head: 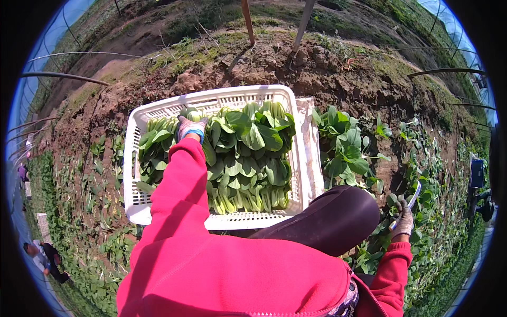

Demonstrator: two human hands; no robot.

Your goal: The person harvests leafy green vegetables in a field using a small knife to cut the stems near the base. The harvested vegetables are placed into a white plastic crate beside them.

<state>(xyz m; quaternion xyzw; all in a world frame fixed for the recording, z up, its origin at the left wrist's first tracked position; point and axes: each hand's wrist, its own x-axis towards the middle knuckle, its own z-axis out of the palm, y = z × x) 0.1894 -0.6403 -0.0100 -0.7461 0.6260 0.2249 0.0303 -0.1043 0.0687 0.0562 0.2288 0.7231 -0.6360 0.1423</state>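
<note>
A white plastic crate [253,224] stands on the ground before me, holding rows of green bok choy [237,166] with pale stems. My left hand [191,126], in a glove with a blue cuff, reaches into its far left part and rests on the bok choy stems there; whether the fingers grip any is hidden. My right hand [403,222], also gloved, is out at the right, low over leafy plants, closed around a knife [414,195] with a curved, pale blade. Just right of the crate lie more bok choy plants [344,146].
A whitish sheet or sack [311,146] lies along the crate's right side. Beyond the crate rises a rough soil bank [253,71] with two posts. My bent knee [344,218] is beside the crate's near right corner. Another person [45,259] is far off at the lower left.
</note>
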